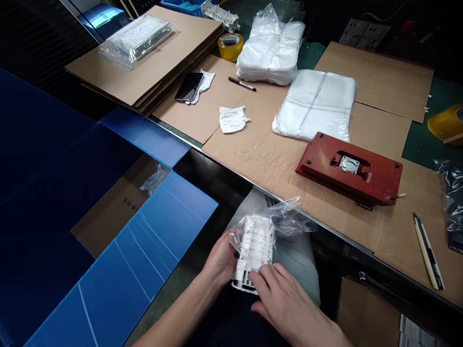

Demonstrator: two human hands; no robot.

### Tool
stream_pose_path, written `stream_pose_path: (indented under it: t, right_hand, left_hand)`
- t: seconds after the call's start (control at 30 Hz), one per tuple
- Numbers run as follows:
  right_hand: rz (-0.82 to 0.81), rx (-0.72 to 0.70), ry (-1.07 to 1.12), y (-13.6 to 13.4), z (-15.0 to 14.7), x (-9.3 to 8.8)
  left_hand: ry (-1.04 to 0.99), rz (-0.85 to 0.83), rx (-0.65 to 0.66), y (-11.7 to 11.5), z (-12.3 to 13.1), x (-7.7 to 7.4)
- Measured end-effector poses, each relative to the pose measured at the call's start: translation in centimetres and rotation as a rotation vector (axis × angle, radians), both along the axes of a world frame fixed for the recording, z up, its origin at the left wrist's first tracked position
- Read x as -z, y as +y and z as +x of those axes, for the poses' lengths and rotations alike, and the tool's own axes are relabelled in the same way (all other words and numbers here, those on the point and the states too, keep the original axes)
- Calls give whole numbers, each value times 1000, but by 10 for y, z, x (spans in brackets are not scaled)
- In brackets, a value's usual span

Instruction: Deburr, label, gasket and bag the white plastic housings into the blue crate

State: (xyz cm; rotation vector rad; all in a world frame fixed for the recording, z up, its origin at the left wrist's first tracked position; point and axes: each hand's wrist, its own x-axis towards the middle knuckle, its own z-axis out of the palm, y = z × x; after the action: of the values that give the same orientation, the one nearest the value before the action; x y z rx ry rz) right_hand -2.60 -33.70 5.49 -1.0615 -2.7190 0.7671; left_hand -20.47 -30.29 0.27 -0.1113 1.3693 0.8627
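Over my lap, a white plastic moulded part sits inside a clear plastic bag whose loose end trails up and to the right. My left hand grips the part's left side through the bag. My right hand lies over its lower right side, fingers spread across it. Part of the white piece is hidden behind my fingers and the crumpled film.
A cardboard-covered table edge runs just beyond my hands, holding a red metal jig, bagged white stacks, a phone and a utility knife. Blue corrugated plastic sheets fill the left side.
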Motion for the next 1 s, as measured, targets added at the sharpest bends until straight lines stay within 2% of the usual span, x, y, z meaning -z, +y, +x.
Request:
stream_pose_path:
  t: [0.07,0.17,0.23,0.37,0.43,0.5,0.63,0.7,0.87,0.93,1.0]
  right_hand:
    - [-52,50,-16,1,4,3]
    - [-152,134,162,9,15,6]
    - [-242,292,329,16,20,8]
    - [-365,764,531,28,23,14]
    - [-340,862,519,30,20,14]
    - [-275,858,467,30,17,10]
    - [-165,734,440,27,14,-2]
    - [-239,744,471,27,15,-6]
    - [-590,963,614,32,20,-12]
    - [-635,948,664,32,20,-14]
    - [-613,900,725,32,19,-17]
  left_hand:
    - [-11,-25,-35,-2,-4,8]
    - [-40,18,-31,-6,-7,11]
    - [-53,91,1,-7,-5,4]
    - [-41,212,84,-5,7,-20]
    - [-23,247,93,-2,12,-31]
    - [7,260,95,1,16,-39]
    - [68,255,118,4,16,-45]
    - [89,254,124,1,16,-44]
    - [145,303,168,-8,22,-39]
    - [169,331,201,-8,24,-40]
    - [209,358,226,-2,23,-43]
